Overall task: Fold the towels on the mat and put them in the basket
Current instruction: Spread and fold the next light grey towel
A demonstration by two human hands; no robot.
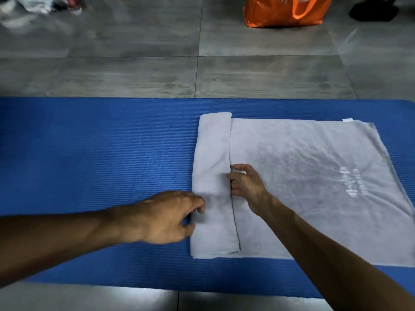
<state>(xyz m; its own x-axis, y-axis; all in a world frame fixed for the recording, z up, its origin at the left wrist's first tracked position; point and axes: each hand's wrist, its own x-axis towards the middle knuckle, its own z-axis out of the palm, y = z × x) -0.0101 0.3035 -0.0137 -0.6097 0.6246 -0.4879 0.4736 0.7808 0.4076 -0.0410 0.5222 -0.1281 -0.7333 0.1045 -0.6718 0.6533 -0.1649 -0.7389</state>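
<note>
A pale grey towel [303,176] lies spread on the blue mat [89,153], with white lettering near its right side. Its left end is folded over into a narrow strip [213,153]. My left hand [168,217] grips the left folded edge of that strip, fingers curled round it. My right hand [246,182] pinches the strip's right edge near the middle. No basket is in view.
Grey floor tiles [157,70] surround the mat. An orange bag [285,10] stands on the floor at the back right, a dark object [377,10] beside it. A blurred pile of cloth [33,7] lies at the back left.
</note>
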